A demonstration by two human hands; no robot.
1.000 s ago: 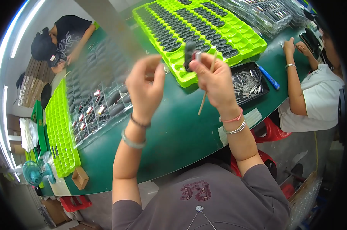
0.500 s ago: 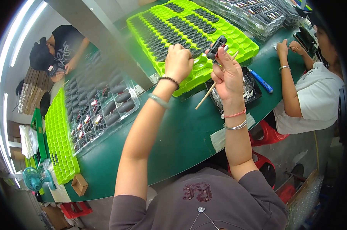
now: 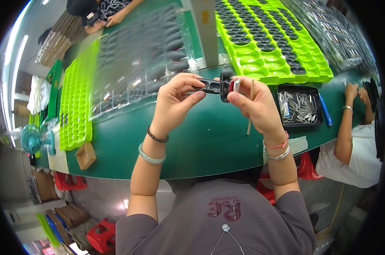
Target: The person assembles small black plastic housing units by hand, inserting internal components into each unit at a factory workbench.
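Near the upper middle of the frame, I'd keep both pieces steady and bring them together slowly, ends lined up, with light pressure so that neither twists. The black oval ring (image 3: 210, 86) is best held by its edges, I think, leaving its openings free. My left hand (image 3: 178, 98) is half curled, pinching the ring's left end between thumb and fingertips. My right hand (image 3: 257, 102), right of the middle, is closed around the black part (image 3: 226, 83) with its red and silver block (image 3: 236, 86), thumb pressed near the block. A wooden stick (image 3: 249, 125) is tucked in the same hand, pointing downward; I'd mind its tip. The ring's right end lies right against the black part in view, but I cannot tell whether they touch. The green tray (image 3: 281, 79) sits at upper right, above the black box (image 3: 303, 124) of metal slivers (image 3: 301, 107).
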